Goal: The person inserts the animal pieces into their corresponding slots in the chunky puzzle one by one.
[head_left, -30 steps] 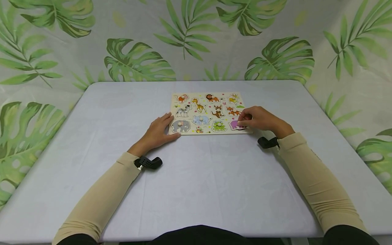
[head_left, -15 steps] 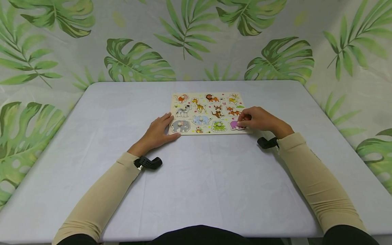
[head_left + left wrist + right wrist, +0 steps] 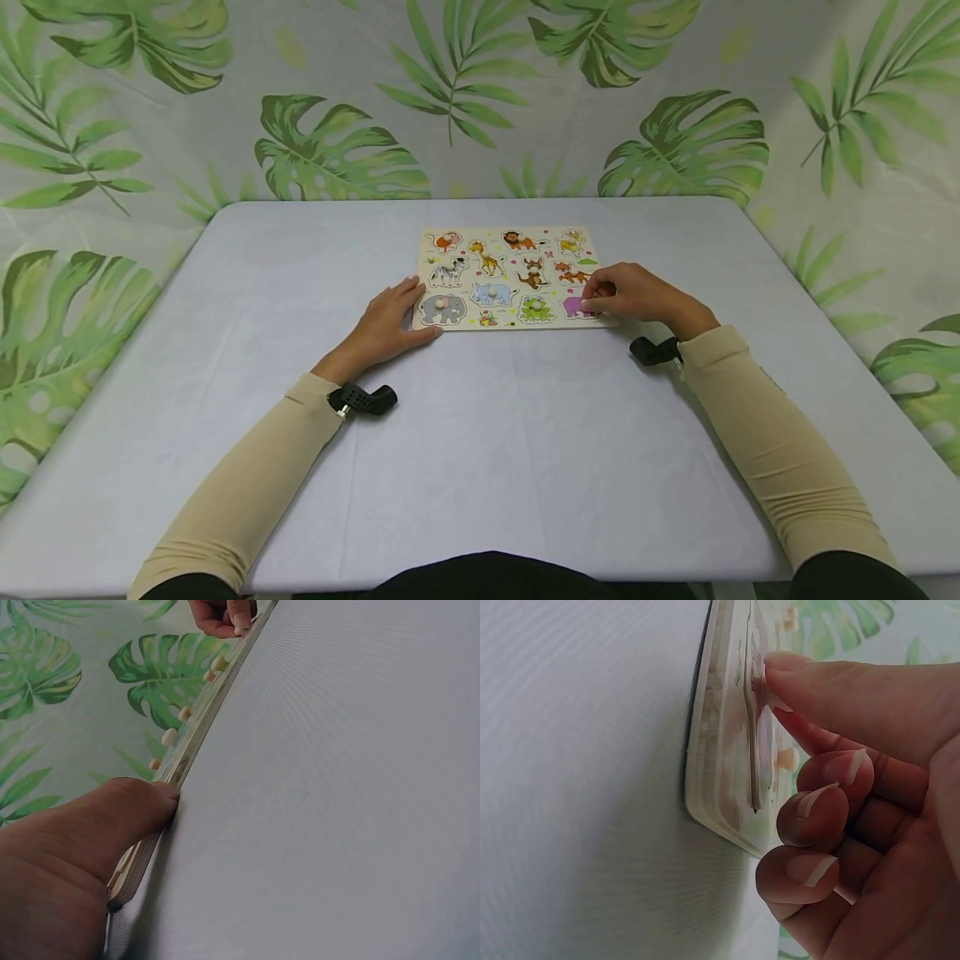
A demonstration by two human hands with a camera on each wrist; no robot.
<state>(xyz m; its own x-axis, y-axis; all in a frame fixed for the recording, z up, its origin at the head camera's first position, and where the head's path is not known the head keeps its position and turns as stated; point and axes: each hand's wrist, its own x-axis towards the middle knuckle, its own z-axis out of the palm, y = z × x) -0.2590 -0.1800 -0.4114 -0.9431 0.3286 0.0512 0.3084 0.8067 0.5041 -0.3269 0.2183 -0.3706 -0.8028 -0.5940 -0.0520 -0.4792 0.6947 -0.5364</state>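
Note:
A wooden peg puzzle board [image 3: 513, 323] with several animal pieces lies flat on the table. My left hand [image 3: 386, 318] rests at its near left corner, with the thumb [image 3: 142, 806] pressing the front edge and the fingers fairly straight along the left side. At the near right corner, my right hand [image 3: 636, 290] pinches the purple animal puzzle piece [image 3: 573, 307] between thumb and index finger. The other right fingers curl loosely in the right wrist view. That piece [image 3: 756, 761] appears slightly raised above the board there, and my fingers hide its knob.
Other pieces sit in the board: a frog [image 3: 536, 310], a grey elephant [image 3: 442, 309], a blue animal [image 3: 491, 294], a zebra [image 3: 449, 272] and a lion [image 3: 522, 240]. A white cloth covers the table [image 3: 495, 450]. Behind hangs a leaf-print curtain [image 3: 570, 133].
Almost nothing differs. My right hand shifts very slightly at the purple piece and keeps its pinch; my left hand and the board stay in place.

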